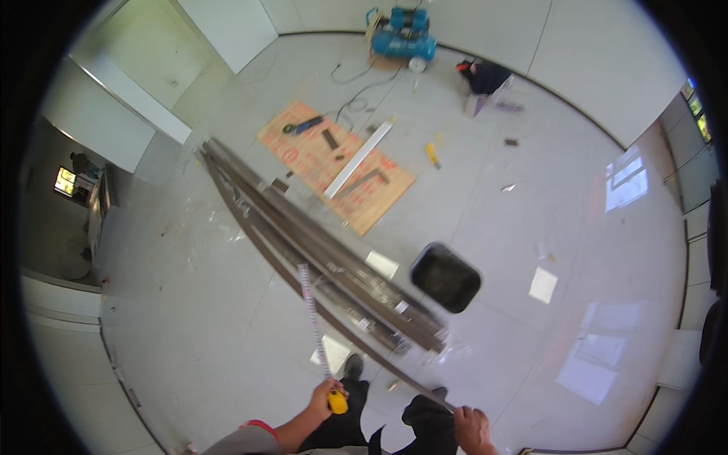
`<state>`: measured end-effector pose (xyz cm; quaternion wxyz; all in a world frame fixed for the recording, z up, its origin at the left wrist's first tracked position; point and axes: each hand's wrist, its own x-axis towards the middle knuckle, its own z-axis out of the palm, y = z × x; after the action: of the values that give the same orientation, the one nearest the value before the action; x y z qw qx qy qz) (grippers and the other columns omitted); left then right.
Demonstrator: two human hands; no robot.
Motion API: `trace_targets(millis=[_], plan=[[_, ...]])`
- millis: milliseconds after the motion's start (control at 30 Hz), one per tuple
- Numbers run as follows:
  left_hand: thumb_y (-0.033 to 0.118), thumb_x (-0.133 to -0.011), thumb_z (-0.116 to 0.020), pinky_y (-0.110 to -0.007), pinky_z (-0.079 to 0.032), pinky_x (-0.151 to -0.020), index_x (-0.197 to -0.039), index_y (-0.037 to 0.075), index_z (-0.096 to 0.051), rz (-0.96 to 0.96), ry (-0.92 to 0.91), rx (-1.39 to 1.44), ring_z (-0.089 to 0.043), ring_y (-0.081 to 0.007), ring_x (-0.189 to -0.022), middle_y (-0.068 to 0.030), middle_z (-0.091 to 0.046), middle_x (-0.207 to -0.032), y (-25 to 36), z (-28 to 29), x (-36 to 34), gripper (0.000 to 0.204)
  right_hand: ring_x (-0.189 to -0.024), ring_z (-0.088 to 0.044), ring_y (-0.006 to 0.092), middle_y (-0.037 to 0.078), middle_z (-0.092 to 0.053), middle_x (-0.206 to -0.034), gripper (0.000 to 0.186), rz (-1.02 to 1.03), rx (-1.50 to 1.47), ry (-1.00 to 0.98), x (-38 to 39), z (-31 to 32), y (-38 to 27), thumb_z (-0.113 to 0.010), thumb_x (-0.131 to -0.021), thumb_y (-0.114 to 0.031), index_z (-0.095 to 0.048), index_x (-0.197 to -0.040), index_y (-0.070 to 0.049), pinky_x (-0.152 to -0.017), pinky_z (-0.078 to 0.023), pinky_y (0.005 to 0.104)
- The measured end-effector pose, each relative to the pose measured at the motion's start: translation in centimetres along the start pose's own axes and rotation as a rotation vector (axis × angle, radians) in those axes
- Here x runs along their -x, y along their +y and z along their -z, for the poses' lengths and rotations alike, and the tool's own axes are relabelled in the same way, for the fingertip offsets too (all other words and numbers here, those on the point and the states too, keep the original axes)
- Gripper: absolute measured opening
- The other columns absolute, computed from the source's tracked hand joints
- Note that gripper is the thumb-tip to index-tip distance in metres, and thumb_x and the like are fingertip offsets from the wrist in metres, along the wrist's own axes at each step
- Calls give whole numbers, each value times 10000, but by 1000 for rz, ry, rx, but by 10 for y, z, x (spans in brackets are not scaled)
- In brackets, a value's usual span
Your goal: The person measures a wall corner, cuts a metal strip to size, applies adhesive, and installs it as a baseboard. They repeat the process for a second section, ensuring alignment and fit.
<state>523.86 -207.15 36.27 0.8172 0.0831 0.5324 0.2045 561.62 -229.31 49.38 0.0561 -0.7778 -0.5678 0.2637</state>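
In my left hand is a yellow tape measure, its fingers closed round the case. The white blade is pulled out and points away from me, its far end over the brown strips. My right hand grips the near end of a long thin dark brown strip, which runs off to the far left. Beyond that strip lies a bundle of long brown profiles on the floor, partly wrapped in clear plastic film.
A black tub stands right of the bundle. Farther off, a cardboard sheet bears a power tool, a silver bar and a square. A blue air compressor stands by the back wall. White paper sheets lie on the floor.
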Motion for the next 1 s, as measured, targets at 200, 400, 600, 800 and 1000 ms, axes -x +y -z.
trace_targets(millis=[200,400,600,800,1000], plan=[[368,-981,-650,-391,-569,-780,-1000,9,-654,-150,-186,154,-651,-324,-1076,-142,-658,-1152,59,-200,15,360,-803,-629,293,113,-621,-861,125,82,44,161,45,213,51,-577,-926,-94,-639,-1027,-54,-757,-536,402],[339,-994,-636,-395,-555,-816,-983,31,-672,-351,-488,233,-627,-319,-1181,-153,-664,-1225,28,-315,-28,311,-888,-667,263,96,-665,-905,168,183,125,211,84,364,145,-564,-897,-34,-640,-1044,-60,-995,-501,487],[343,-978,-642,-366,-531,-820,-1085,11,-651,-388,-390,193,-612,-255,-860,-190,-655,-1282,25,-501,-25,348,-950,-685,283,96,-706,-992,204,135,360,289,129,490,227,-590,-876,-8,-668,-1053,-74,-1030,-484,516],[290,-1028,-561,-491,-476,-1087,-984,44,-647,-646,-421,379,-674,-307,-1077,-111,-709,-1014,29,-507,-56,264,-895,-671,245,71,-655,-929,213,143,519,342,108,582,331,-615,-811,-73,-591,-1022,-60,-989,-499,483],[357,-1023,-596,-344,-560,-831,-1140,68,-658,-478,-418,195,-630,-284,-1190,-98,-709,-1124,86,-601,-130,318,-1089,-660,250,65,-673,-1046,211,74,780,695,87,651,417,-679,-791,-59,-630,-995,-80,-1057,-467,485]])
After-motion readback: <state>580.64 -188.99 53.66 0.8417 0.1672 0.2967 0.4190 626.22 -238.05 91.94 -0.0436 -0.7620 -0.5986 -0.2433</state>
